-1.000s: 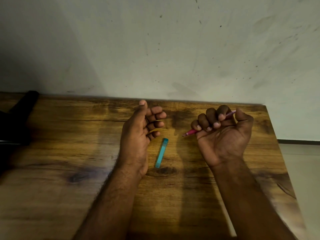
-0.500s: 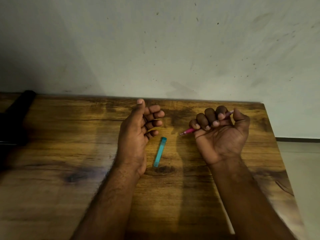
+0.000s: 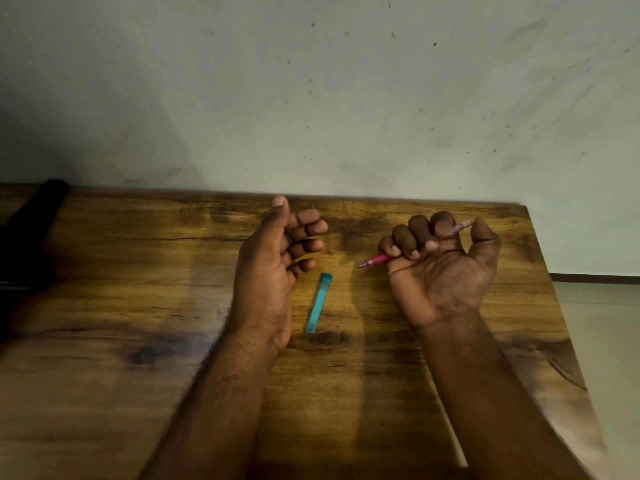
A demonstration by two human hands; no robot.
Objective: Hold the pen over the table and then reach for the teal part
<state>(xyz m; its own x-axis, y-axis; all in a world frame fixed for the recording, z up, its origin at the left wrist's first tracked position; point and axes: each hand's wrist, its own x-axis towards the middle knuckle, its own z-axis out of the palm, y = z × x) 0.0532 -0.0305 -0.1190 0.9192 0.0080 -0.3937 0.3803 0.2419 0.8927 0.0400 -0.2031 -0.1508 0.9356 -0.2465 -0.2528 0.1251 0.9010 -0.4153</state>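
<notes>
— So, what is each of the hands doing?

— The right hand (image 3: 441, 271) is palm up with its fingers curled tight round a pink pen (image 3: 377, 259). The tip pokes out to the left past the little finger, and the paler far end shows between forefinger and thumb. The middle of the barrel is hidden inside the fist.

— And the left hand (image 3: 273, 268)?

— It rests on its edge on the table (image 3: 104, 341), thumb uppermost, fingers loosely bent and holding nothing. Its palm faces right, so most of it is turned away from view.

— Anything between them?

— A slim teal bar (image 3: 319, 303) lies flat on the wood just right of the left hand, not touching it, with its far end tilted to the right. What it is, I cannot tell; it looks like a cap or a small case.

— What about the far left?

— A black object (image 3: 31, 233) sits there, cut off by the picture's edge and too dark to make out. The table's right edge shows, with pale floor (image 3: 602, 341) beyond it, and a marked wall (image 3: 311, 98) stands behind.
</notes>
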